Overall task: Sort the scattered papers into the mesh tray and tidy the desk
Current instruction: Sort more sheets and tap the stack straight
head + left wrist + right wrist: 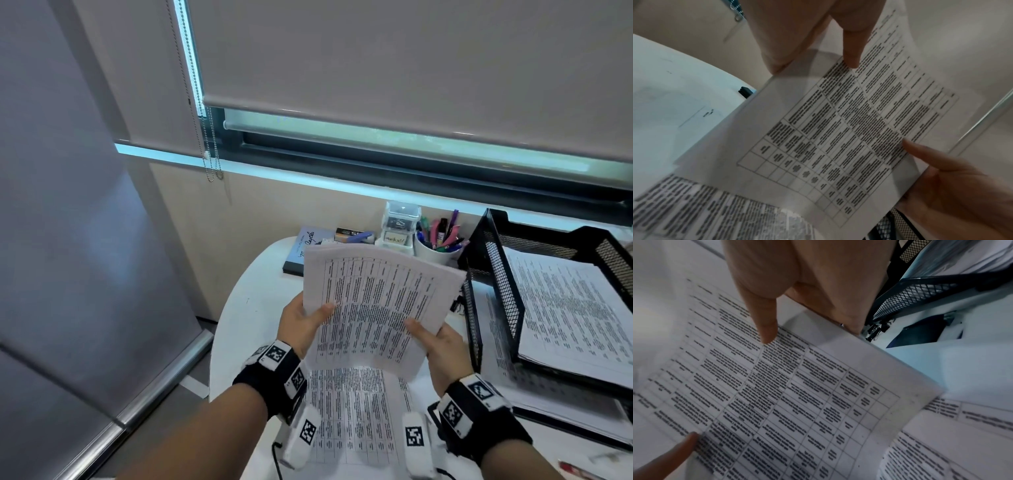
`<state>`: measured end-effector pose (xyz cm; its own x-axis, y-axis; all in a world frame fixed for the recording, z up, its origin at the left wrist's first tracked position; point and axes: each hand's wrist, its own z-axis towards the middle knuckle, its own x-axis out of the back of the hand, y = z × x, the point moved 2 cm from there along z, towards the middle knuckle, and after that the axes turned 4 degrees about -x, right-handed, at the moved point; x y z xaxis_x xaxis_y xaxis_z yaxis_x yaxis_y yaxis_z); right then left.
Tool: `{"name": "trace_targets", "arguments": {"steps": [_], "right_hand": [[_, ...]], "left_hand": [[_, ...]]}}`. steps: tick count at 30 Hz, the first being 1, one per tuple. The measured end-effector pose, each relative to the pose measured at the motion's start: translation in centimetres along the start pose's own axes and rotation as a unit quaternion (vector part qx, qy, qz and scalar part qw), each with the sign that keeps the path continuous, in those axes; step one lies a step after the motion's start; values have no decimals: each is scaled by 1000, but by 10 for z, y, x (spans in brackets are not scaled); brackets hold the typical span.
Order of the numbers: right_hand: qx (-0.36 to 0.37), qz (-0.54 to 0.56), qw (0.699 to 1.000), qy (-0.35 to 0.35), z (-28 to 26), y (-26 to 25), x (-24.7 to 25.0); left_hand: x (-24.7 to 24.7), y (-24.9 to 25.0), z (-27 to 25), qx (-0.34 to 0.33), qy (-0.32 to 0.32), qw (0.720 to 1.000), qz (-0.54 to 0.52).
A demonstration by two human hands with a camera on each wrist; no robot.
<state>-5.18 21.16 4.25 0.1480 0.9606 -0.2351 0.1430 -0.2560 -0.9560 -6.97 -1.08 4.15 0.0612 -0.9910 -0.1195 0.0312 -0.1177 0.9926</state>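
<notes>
- Held stack of papers: white, printed with a black grid table packed with dense black text.
- Sheet on the desk: white with the same black table pattern.
- Mesh tray: black wire mesh in a diamond weave, holding white printed pages.
- Desk: plain white.
- Wristbands: black, carrying white tags with black square-code patterns.
- Cup: white, with pens in pink, purple, green and blue.
- Book: pale blue cover, possibly with dark handwriting-style lettering.
- Roller blind: plain beige.
</notes>
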Motion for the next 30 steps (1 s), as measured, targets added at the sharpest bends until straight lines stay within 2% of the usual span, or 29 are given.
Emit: {"name": "trace_targets", "arguments": {"steps": [3, 9, 14, 17, 19, 22, 27, 30], "right_hand": [[8, -1, 1000, 25, 2, -1, 4], [-24, -29, 999, 17, -4, 11, 6], [-38, -39, 998, 23, 0, 15, 13], [-74, -90, 993, 23, -8, 41, 17], [-73, -120, 989, 34, -13, 54, 19], [-76, -120, 988, 64, -16, 57, 20], [-83, -177, 981, 7, -24, 53, 10], [-92, -259, 961, -36, -25, 61, 5]], "left_hand": [[2, 1, 3, -4, 0, 1000, -6], [9, -20, -3, 57, 10, 998, 28], [10, -17, -5, 55, 0, 998, -3], [13, -43, -17, 78, 2, 993, 83], [15, -56, -26, 91, -5, 986, 140], [19, -58, -32, 102, -27, 985, 138], [47, -63, -34, 174, -18, 983, 53], [61, -78, -36, 196, -25, 978, 68]]}}
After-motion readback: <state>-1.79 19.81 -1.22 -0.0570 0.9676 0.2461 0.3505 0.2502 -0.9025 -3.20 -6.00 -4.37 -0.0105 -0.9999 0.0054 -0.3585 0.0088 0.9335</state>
